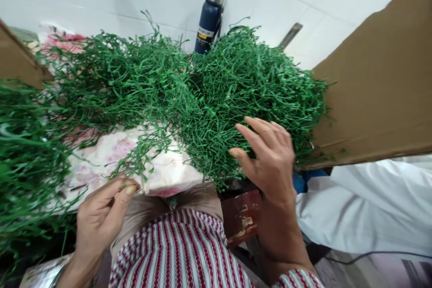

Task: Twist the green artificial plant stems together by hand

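My left hand [103, 209] is at the front edge of a pale flowered cloth [178, 168], thumb and forefinger pinched together. What lies between those fingertips is too small to make out. Just above them a loose green sprig [143, 155] rests on the cloth. My right hand [270, 157] is open, fingers apart, over the front right of a large heap of thin green stems [232, 81] with small leafy tips. Nothing shows in its grasp. Whether its fingertips touch the stems I cannot tell.
More green stems [27, 157] pile up at the left. A blue flask [207, 20] with a steel cap stands behind the heap by the white wall. Cardboard [374, 81] rises on the right, with white fabric [364, 202] below. A brown stool [242, 216] is under my right arm.
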A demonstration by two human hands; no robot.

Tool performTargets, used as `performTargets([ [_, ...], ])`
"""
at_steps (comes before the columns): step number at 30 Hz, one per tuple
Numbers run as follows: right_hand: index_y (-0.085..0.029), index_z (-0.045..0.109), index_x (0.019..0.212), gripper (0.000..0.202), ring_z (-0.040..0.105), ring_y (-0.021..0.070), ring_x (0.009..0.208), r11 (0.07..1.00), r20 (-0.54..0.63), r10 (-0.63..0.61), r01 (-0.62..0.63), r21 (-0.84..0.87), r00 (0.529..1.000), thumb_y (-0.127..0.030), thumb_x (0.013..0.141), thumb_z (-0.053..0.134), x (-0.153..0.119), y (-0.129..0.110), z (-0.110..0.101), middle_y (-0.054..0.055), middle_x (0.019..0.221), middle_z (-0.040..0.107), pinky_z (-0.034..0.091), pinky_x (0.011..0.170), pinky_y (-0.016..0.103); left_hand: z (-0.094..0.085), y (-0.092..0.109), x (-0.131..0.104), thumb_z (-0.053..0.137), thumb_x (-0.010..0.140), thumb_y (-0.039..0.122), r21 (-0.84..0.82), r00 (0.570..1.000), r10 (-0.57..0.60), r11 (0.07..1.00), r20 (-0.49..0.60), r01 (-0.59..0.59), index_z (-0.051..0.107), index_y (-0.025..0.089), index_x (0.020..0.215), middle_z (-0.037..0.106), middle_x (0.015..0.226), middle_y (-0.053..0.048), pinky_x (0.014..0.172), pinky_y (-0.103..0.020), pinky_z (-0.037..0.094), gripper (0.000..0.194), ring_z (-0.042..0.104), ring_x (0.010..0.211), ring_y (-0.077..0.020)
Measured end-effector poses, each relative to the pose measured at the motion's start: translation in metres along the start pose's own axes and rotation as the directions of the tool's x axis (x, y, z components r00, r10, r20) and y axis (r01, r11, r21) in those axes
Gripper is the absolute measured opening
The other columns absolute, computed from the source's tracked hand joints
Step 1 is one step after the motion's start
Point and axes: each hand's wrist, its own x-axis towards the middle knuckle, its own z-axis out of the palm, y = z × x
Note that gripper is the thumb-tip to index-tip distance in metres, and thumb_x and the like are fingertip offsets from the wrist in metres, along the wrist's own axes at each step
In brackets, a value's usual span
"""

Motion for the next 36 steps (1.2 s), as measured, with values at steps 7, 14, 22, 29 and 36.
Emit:
performTargets([
  [7, -0.019, 0.06, 0.103, 0.027, 0.061, 0.021, 0.09, 0.829, -0.062, -0.217, 0.218, 0.515, 0.974, -0.013, 0.077, 0.061, -0.006, -0.067, 0.025, 0.008, 0.097, 0.066, 0.051, 0.078, 0.036, -0.001, 0.03, -0.005, 0.05, 0.073, 0.008, 0.122, 0.804, 0.493, 0.823, 0.333, -0.555, 0.058, 0.016, 0.078, 0.053, 0.059, -0.002, 0.057, -0.033, 0.036, 0.012, 0.045, 0.059, -0.0151],
  [14, -0.017, 0.059, 0.1, 0.021, 0.058, 0.0188, 0.088, 0.724, -0.045, -0.303, 0.26, 0.639, 0.952, -0.011, 0.08, 0.054, 0.011, -0.12, 0.063, 0.008, 0.094, 0.065, 0.049, 0.078, 0.035, 0.008, 0.025, -0.025, 0.046, 0.076, 0.012, 0.292, 0.756, 0.481, 0.72, 0.444, -0.629, 0.06, 0.014, 0.074, 0.061, 0.067, -0.007, 0.069, -0.036, 0.044, 0.014, 0.054, 0.071, -0.0186],
  [22, -0.017, 0.054, 0.081, 0.008, 0.054, 0.0154, 0.071, 0.717, 0.028, -0.196, 0.124, 0.686, 0.98, -0.01, 0.082, 0.051, -0.003, -0.116, 0.072, 0.005, 0.072, 0.057, 0.048, 0.064, 0.029, -0.014, 0.041, -0.025, 0.043, 0.077, 0.014, -0.218, 0.828, 0.448, 0.893, 0.338, -0.395, 0.06, 0.016, 0.097, 0.063, 0.106, -0.014, 0.084, -0.044, 0.048, 0.027, 0.058, 0.098, -0.024],
  [29, -0.016, 0.055, 0.083, 0.013, 0.055, 0.0161, 0.075, 0.64, 0.06, -0.315, 0.165, 0.751, 0.947, -0.007, 0.083, 0.046, -0.031, -0.121, 0.085, 0.006, 0.075, 0.056, 0.049, 0.067, 0.029, -0.007, 0.042, 0.019, 0.048, 0.082, 0.019, 0.241, 0.982, 0.14, 0.956, 0.125, -0.167, 0.061, 0.016, 0.092, 0.065, 0.092, -0.009, 0.082, -0.038, 0.045, 0.017, 0.057, 0.09, -0.0196],
  [36, -0.012, 0.06, 0.089, 0.027, 0.053, 0.0207, 0.081, 0.624, 0.02, -0.455, 0.302, 0.72, 0.89, -0.001, 0.079, 0.039, -0.044, -0.134, 0.108, 0.012, 0.086, 0.058, 0.049, 0.07, 0.034, 0.016, 0.032, 0.032, 0.05, 0.079, 0.024, 0.464, 0.942, -0.213, 0.883, 0.258, 0.072, 0.058, 0.017, 0.08, 0.063, 0.071, -0.002, 0.073, -0.034, 0.043, 0.011, 0.056, 0.07, -0.0172],
])
